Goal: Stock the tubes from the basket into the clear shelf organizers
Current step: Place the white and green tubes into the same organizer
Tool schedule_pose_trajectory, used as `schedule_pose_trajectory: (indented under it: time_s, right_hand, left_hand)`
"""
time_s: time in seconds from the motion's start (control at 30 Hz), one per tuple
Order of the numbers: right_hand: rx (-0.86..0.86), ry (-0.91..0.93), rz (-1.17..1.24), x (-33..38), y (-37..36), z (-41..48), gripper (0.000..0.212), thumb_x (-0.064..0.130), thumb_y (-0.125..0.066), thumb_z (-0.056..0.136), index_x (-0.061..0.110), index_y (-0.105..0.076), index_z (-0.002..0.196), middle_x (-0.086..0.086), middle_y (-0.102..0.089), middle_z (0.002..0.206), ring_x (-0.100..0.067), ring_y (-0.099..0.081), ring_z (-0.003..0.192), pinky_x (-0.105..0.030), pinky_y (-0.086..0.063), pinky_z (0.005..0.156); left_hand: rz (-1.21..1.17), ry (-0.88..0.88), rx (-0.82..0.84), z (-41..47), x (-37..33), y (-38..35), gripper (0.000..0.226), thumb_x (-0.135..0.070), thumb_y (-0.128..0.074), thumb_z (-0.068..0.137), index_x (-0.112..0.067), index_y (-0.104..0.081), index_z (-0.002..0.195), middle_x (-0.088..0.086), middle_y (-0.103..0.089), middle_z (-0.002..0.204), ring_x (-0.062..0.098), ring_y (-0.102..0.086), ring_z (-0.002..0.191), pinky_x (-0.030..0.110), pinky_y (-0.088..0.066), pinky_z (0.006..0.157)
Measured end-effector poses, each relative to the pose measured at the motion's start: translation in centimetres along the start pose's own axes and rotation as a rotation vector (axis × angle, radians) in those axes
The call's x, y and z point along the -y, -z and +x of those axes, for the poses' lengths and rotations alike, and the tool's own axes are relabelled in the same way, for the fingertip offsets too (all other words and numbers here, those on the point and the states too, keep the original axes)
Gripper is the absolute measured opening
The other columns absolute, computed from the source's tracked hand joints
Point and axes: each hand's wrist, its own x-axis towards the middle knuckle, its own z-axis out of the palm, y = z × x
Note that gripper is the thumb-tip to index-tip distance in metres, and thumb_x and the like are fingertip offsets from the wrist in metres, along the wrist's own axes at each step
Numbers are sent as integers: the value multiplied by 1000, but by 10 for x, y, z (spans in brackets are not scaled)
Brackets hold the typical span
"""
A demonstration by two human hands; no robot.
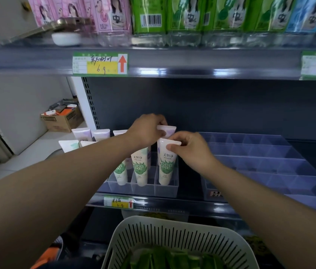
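A clear shelf organizer (pixel 166 191) on the middle shelf holds several white tubes with green leaf print, standing cap-down. My right hand (pixel 192 150) pinches the flat top of the front-right green tube (pixel 166 167), which stands in the organizer's right front compartment. My left hand (pixel 146 131) grips the top of a white and purple tube (pixel 168 130) just behind it. More tubes (pixel 91 135) stand further left. The pale slotted basket (pixel 176 241) sits below the shelf at the bottom centre, with green items inside.
A second clear organizer (pixel 266 164) with several bare compartments fills the shelf's right side. The upper shelf carries pink, green and blue bottles (pixel 149 18). A cardboard box (pixel 64 118) sits on the floor at the left. Price tags (pixel 118 202) hang on the shelf edges.
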Motion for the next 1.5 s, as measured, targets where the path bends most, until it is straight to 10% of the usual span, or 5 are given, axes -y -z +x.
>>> schedule_pose_trajectory:
  time_s: [1.1,1.5]
  right_hand:
    - [2,-23,-124,-6,-14,-4,27,8,-64,85,12,-64,112,0,-65,111,-11,-60,101,-30,-50,94]
    - [98,60,-775,21,9,-36,62,37,-54,90,26,-27,145,1,-12,158,-22,-7,145,-42,-15,116]
  left_hand:
    - [157,-33,26,1,3,-7,37,-3,-44,86,-12,-62,117,7,-67,114,26,-61,105,33,-48,90]
    - [439,-106,29,-46,-20,1,50,-24,-47,91,-16,-37,139,6,-42,141,24,-38,131,36,-23,110]
